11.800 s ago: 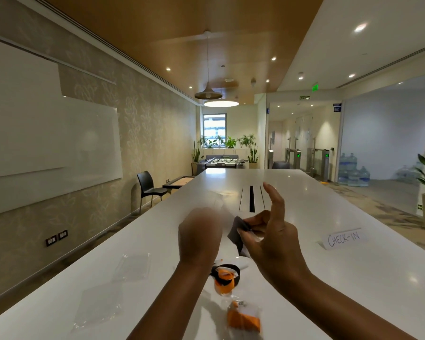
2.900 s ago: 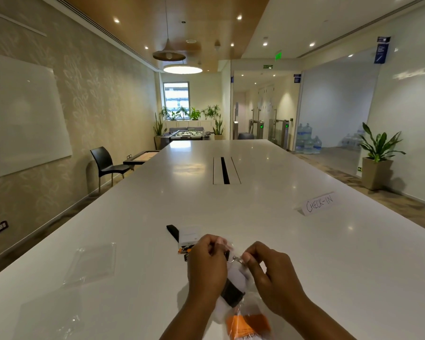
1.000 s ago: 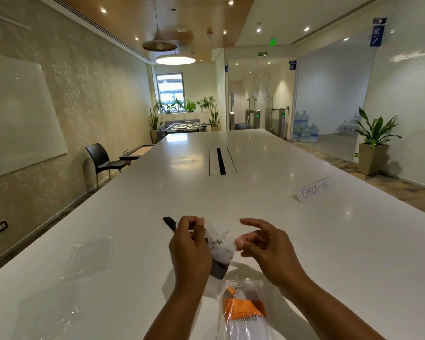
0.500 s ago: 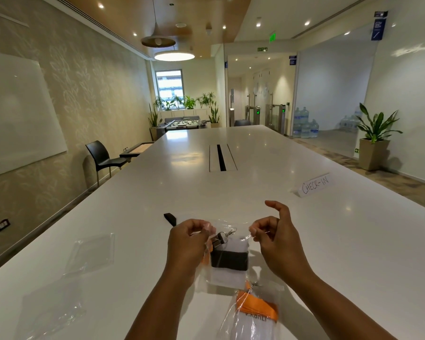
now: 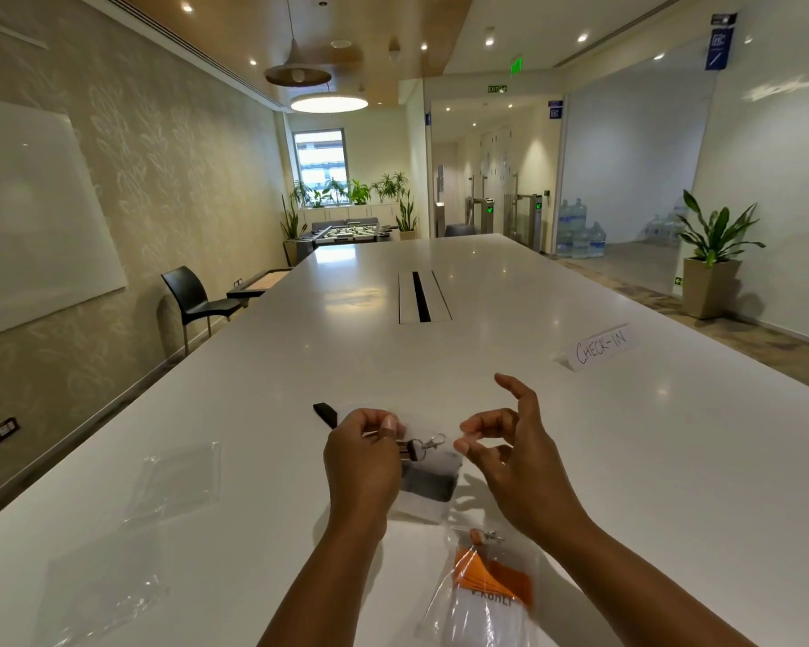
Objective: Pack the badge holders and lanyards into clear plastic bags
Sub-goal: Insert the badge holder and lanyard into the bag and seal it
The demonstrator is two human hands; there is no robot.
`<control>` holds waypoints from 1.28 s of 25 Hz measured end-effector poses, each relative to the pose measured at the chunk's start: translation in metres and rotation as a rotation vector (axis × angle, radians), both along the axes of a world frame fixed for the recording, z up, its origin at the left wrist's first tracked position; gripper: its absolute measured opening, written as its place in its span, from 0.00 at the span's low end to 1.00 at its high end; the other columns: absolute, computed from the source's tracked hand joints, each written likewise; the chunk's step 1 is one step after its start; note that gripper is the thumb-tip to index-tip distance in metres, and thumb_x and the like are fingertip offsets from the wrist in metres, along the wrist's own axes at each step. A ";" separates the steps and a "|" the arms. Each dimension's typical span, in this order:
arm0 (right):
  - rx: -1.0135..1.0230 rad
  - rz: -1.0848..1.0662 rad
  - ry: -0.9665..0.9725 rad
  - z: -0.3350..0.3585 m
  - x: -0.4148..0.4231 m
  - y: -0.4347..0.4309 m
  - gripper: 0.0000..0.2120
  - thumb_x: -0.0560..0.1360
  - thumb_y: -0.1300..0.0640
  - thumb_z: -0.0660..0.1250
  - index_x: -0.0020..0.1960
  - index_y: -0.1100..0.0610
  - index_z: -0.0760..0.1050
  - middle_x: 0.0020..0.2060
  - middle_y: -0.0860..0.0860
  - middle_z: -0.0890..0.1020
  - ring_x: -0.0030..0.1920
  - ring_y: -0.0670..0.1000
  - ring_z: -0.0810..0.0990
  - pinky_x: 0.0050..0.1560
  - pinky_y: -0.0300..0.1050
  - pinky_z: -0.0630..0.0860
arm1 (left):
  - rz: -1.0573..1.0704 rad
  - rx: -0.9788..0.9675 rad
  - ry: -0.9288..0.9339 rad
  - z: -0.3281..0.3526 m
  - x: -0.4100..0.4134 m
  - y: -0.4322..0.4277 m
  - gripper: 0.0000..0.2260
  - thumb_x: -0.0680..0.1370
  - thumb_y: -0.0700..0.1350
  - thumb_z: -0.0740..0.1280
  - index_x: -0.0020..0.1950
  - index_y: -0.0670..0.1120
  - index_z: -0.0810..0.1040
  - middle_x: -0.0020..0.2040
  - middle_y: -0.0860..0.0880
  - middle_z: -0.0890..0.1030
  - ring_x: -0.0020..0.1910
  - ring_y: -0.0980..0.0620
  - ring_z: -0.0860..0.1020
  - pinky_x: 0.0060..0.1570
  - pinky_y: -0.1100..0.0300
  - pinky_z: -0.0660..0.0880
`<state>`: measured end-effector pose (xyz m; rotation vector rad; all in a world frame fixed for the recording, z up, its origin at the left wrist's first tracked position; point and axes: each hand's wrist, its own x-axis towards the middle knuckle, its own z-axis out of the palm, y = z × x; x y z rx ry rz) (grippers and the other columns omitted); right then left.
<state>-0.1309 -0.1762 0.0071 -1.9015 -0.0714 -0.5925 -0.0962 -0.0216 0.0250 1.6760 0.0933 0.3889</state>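
Note:
My left hand [image 5: 363, 459] pinches the top edge of a clear plastic bag [image 5: 428, 490] just above the white table [image 5: 627, 459]. Inside the bag I see a black-banded badge holder and a black lanyard whose metal clip [image 5: 428, 443] pokes out at the mouth. My right hand [image 5: 510, 452] hovers just right of the bag with loosely curled fingers, holding nothing. A packed bag with an orange badge holder and lanyard [image 5: 489, 586] lies on the table near me. A black lanyard end [image 5: 324, 411] shows beyond my left hand.
Two empty clear bags [image 5: 181, 478] [image 5: 99, 595] lie on the table's left side. A folded paper sign reading CHECK-IN [image 5: 601, 347] stands at the right. A cable slot [image 5: 421, 303] runs along the table's middle. A black chair [image 5: 192, 298] is by the left wall.
My right hand has let go of the bag's top edge and drawn slightly right. The bag hangs from my left hand alone, and the lanyard clip sticks out further.

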 end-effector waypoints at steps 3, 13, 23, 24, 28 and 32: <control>0.013 -0.013 -0.008 -0.003 0.001 -0.002 0.34 0.72 0.62 0.73 0.66 0.40 0.57 0.41 0.43 0.83 0.43 0.41 0.82 0.41 0.26 0.75 | -0.005 -0.002 -0.019 0.000 0.000 -0.001 0.05 0.79 0.42 0.64 0.47 0.44 0.79 0.41 0.52 0.81 0.40 0.56 0.79 0.40 0.66 0.77; -0.030 -0.096 -0.055 -0.004 0.003 -0.008 0.32 0.70 0.64 0.74 0.61 0.43 0.60 0.36 0.43 0.83 0.43 0.38 0.81 0.39 0.22 0.72 | -0.131 0.105 -0.026 0.003 0.003 0.009 0.05 0.78 0.43 0.67 0.44 0.51 0.77 0.44 0.52 0.82 0.43 0.57 0.79 0.37 0.71 0.74; -0.030 -0.054 -0.059 -0.003 0.001 -0.006 0.24 0.74 0.61 0.71 0.60 0.42 0.63 0.39 0.43 0.82 0.44 0.38 0.81 0.40 0.23 0.73 | -0.242 0.075 -0.098 0.000 -0.002 0.003 0.04 0.77 0.43 0.68 0.49 0.51 0.75 0.46 0.54 0.81 0.45 0.55 0.81 0.35 0.72 0.77; -0.021 -0.054 -0.057 -0.002 0.001 -0.006 0.25 0.74 0.62 0.71 0.60 0.42 0.63 0.39 0.43 0.82 0.44 0.38 0.81 0.41 0.22 0.73 | -0.265 0.073 -0.110 0.000 -0.003 0.003 0.07 0.77 0.43 0.68 0.52 0.52 0.74 0.46 0.54 0.80 0.46 0.55 0.81 0.38 0.70 0.77; -0.144 -0.032 -0.059 0.002 -0.003 -0.006 0.27 0.73 0.62 0.71 0.63 0.43 0.62 0.40 0.41 0.81 0.42 0.39 0.81 0.42 0.20 0.71 | -0.191 0.072 -0.161 0.000 -0.004 0.002 0.13 0.76 0.38 0.69 0.50 0.56 0.71 0.45 0.55 0.78 0.44 0.56 0.80 0.35 0.72 0.76; -0.229 -0.030 -0.067 0.006 -0.006 -0.004 0.31 0.73 0.62 0.71 0.67 0.43 0.59 0.40 0.41 0.79 0.40 0.41 0.80 0.43 0.23 0.74 | -0.156 0.000 -0.168 0.001 -0.002 0.005 0.15 0.75 0.35 0.69 0.45 0.56 0.72 0.42 0.57 0.79 0.40 0.62 0.80 0.33 0.75 0.75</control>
